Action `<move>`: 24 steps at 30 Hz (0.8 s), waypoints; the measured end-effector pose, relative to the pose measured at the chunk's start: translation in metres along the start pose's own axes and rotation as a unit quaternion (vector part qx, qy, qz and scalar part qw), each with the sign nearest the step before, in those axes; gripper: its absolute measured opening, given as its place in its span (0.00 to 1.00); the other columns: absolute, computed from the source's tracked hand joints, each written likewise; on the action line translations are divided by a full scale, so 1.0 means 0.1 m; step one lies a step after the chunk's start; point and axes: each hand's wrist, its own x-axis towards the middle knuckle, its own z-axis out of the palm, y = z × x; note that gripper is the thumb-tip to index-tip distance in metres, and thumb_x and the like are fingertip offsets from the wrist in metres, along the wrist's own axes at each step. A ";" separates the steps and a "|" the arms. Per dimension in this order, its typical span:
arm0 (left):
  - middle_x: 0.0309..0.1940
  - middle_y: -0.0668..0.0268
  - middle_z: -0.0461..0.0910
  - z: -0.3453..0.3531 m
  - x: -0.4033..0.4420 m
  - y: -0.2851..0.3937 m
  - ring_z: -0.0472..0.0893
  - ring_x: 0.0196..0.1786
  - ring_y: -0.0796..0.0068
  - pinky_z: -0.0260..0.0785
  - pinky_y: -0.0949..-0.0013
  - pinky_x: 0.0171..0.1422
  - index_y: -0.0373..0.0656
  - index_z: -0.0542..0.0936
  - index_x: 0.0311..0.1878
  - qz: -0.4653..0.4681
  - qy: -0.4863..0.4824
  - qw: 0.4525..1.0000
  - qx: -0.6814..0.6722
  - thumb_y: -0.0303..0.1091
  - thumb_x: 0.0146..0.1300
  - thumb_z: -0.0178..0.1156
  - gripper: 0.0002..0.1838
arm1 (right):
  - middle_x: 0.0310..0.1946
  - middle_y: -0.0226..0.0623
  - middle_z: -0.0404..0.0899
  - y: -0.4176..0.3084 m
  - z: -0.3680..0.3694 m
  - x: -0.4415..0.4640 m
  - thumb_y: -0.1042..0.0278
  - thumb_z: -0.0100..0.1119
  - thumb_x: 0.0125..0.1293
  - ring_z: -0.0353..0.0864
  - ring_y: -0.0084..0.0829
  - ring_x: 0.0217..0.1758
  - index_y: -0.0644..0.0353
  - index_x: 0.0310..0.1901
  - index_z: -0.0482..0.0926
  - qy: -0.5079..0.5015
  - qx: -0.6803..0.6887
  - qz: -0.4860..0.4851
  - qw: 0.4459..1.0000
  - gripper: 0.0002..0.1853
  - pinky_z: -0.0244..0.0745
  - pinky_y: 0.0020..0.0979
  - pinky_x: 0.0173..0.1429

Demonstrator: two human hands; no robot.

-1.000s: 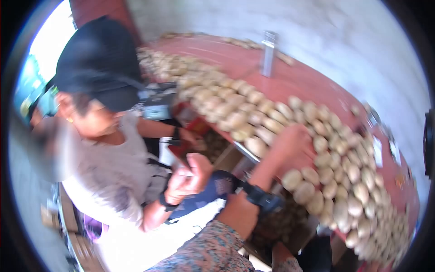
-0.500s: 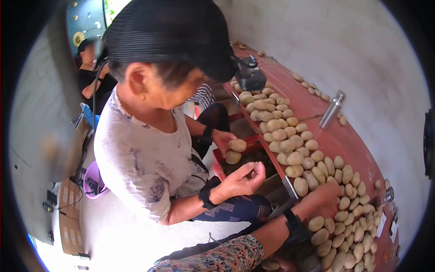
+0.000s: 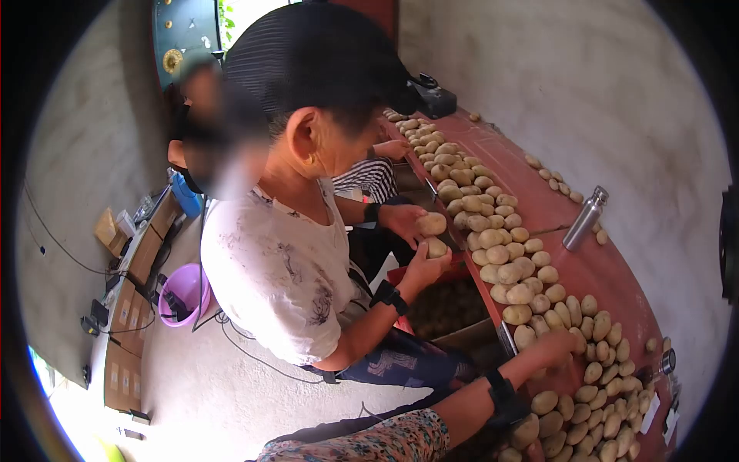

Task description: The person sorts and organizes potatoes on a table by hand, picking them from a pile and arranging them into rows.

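Note:
My left hand [image 3: 553, 351], blurred by motion, reaches over the near edge of the red table among the potatoes [image 3: 516, 314]. Its fingertips are beside or on one potato [image 3: 577, 339]; whether they grip it I cannot tell. A black band [image 3: 504, 394] circles my wrist below a floral sleeve [image 3: 362, 445]. My right hand does not show. Larger potatoes [image 3: 544, 402] lie close below my left hand, at the table's edge. On my left, a person in a black cap holds two potatoes [image 3: 431, 224], one in each hand.
Potatoes in rows cover the near side of the red table [image 3: 550, 223]. A metal bottle [image 3: 586, 218] stands farther back, with a black device [image 3: 436, 98] at the far end. Below the edge is a red crate [image 3: 396, 275]. A purple basin [image 3: 185, 292] and boxes [image 3: 123, 377] stand behind the person.
The view has shifted left. My left hand stays over the same part of the table. The neighbouring person's hands have come together, and the hand that was empty now holds a potato.

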 end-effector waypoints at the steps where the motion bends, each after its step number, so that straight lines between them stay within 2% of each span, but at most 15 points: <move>1: 0.34 0.51 0.83 0.03 0.04 -0.06 0.83 0.40 0.49 0.74 0.52 0.44 0.39 0.84 0.38 -0.016 -0.029 0.999 0.012 0.31 0.49 0.61 0.13 | 0.49 0.55 0.79 -0.03 -0.04 -0.05 0.39 0.59 0.61 0.84 0.46 0.46 0.60 0.67 0.63 -0.010 -0.005 -0.010 1.000 0.40 0.83 0.45 0.43; 2: 0.33 0.52 0.83 0.01 0.07 -0.07 0.83 0.40 0.50 0.74 0.52 0.44 0.41 0.84 0.39 -0.022 -0.073 0.997 0.017 0.31 0.47 0.61 0.13 | 0.48 0.55 0.79 -0.10 0.00 -0.09 0.39 0.59 0.61 0.84 0.46 0.45 0.60 0.67 0.63 -0.010 -0.017 -0.027 0.999 0.40 0.83 0.45 0.42; 3: 0.33 0.52 0.83 0.13 0.13 -0.22 0.83 0.39 0.51 0.74 0.53 0.44 0.42 0.85 0.39 0.027 -0.046 0.999 0.004 0.33 0.46 0.62 0.15 | 0.43 0.52 0.79 -0.22 0.13 -0.04 0.40 0.55 0.65 0.85 0.41 0.38 0.61 0.65 0.65 -0.016 -0.055 -0.051 0.997 0.36 0.82 0.38 0.32; 4: 0.34 0.51 0.83 0.18 0.14 -0.31 0.83 0.40 0.50 0.74 0.53 0.45 0.40 0.84 0.39 0.021 -0.057 0.998 0.003 0.35 0.48 0.62 0.14 | 0.44 0.45 0.80 -0.42 0.30 -0.10 0.43 0.60 0.63 0.84 0.36 0.38 0.67 0.65 0.65 0.020 -0.089 -0.062 0.994 0.39 0.81 0.31 0.42; 5: 0.35 0.51 0.83 0.21 0.14 -0.43 0.82 0.41 0.48 0.73 0.53 0.46 0.39 0.84 0.39 0.067 -0.044 0.995 0.056 0.38 0.51 0.64 0.15 | 0.47 0.42 0.79 -0.53 0.49 -0.14 0.49 0.61 0.65 0.83 0.33 0.43 0.67 0.65 0.66 0.109 -0.108 -0.093 0.984 0.35 0.80 0.31 0.48; 6: 0.35 0.49 0.83 0.07 0.04 -0.35 0.81 0.42 0.47 0.72 0.52 0.47 0.38 0.83 0.40 0.058 -0.059 0.996 0.040 0.37 0.55 0.64 0.14 | 0.50 0.37 0.78 -0.52 0.39 -0.21 0.55 0.61 0.66 0.80 0.27 0.50 0.66 0.64 0.67 0.189 -0.190 -0.109 0.957 0.31 0.76 0.29 0.55; 7: 0.35 0.48 0.82 -0.04 -0.01 -0.28 0.81 0.42 0.47 0.71 0.51 0.48 0.37 0.83 0.40 0.067 -0.073 0.994 0.048 0.36 0.55 0.64 0.13 | 0.52 0.35 0.77 -0.69 0.44 -0.22 0.59 0.60 0.68 0.76 0.24 0.54 0.66 0.64 0.68 0.173 -0.249 -0.134 0.944 0.28 0.71 0.27 0.60; 8: 0.34 0.48 0.81 -0.06 -0.03 -0.28 0.80 0.42 0.47 0.71 0.52 0.48 0.37 0.82 0.38 0.071 -0.064 0.993 0.066 0.35 0.56 0.63 0.11 | 0.51 0.35 0.77 -0.71 0.43 -0.22 0.58 0.60 0.69 0.76 0.22 0.53 0.66 0.63 0.69 0.230 -0.289 -0.170 0.914 0.27 0.71 0.26 0.59; 11: 0.33 0.51 0.82 -0.19 -0.13 -0.13 0.81 0.42 0.49 0.71 0.52 0.47 0.39 0.82 0.36 0.054 -0.060 0.991 0.108 0.33 0.55 0.63 0.09 | 0.46 0.31 0.78 -0.79 0.42 -0.21 0.57 0.59 0.69 0.75 0.19 0.48 0.66 0.58 0.74 0.296 -0.226 -0.214 0.903 0.23 0.71 0.24 0.54; 13: 0.35 0.52 0.82 -0.17 -0.15 -0.06 0.81 0.43 0.50 0.71 0.53 0.47 0.41 0.82 0.38 0.016 -0.099 0.983 0.154 0.33 0.54 0.63 0.09 | 0.43 0.29 0.79 -0.79 0.34 -0.17 0.56 0.59 0.70 0.74 0.18 0.46 0.65 0.55 0.76 0.328 -0.176 -0.225 0.900 0.21 0.71 0.23 0.51; 14: 0.36 0.53 0.83 -0.16 -0.17 -0.03 0.81 0.44 0.50 0.71 0.53 0.48 0.42 0.82 0.39 -0.007 -0.115 0.977 0.177 0.33 0.54 0.63 0.10 | 0.39 0.27 0.79 -0.78 0.29 -0.12 0.55 0.58 0.71 0.73 0.18 0.42 0.65 0.50 0.78 0.346 -0.192 -0.243 0.886 0.19 0.70 0.22 0.48; 17: 0.39 0.55 0.82 -0.11 -0.28 0.06 0.80 0.46 0.51 0.71 0.53 0.49 0.46 0.81 0.42 -0.009 -0.102 0.960 0.262 0.31 0.54 0.62 0.11 | 0.37 0.27 0.78 -0.77 0.22 0.05 0.53 0.59 0.69 0.72 0.17 0.40 0.66 0.48 0.79 0.325 -0.229 -0.227 0.889 0.20 0.70 0.23 0.46; 20: 0.40 0.57 0.81 0.07 -0.24 -0.17 0.80 0.47 0.52 0.71 0.54 0.49 0.48 0.79 0.44 -0.003 -0.043 0.953 0.299 0.29 0.53 0.60 0.13 | 0.35 0.33 0.79 -0.77 0.27 0.28 0.50 0.60 0.66 0.74 0.22 0.38 0.68 0.47 0.79 0.309 -0.301 -0.196 0.881 0.24 0.71 0.26 0.45; 23: 0.41 0.56 0.80 0.04 -0.20 -0.26 0.79 0.47 0.52 0.71 0.53 0.49 0.48 0.78 0.43 -0.019 -0.036 0.965 0.261 0.26 0.53 0.59 0.12 | 0.35 0.42 0.80 -0.72 0.20 0.53 0.47 0.63 0.62 0.78 0.31 0.38 0.70 0.46 0.79 0.331 -0.447 -0.120 0.822 0.28 0.72 0.31 0.45; 24: 0.42 0.54 0.79 0.01 -0.20 -0.22 0.80 0.47 0.50 0.72 0.52 0.50 0.46 0.78 0.43 -0.016 -0.039 0.965 0.259 0.28 0.57 0.57 0.10 | 0.35 0.49 0.81 -0.79 0.33 0.53 0.48 0.62 0.62 0.80 0.39 0.40 0.70 0.47 0.77 0.347 -0.484 -0.106 0.796 0.28 0.73 0.35 0.46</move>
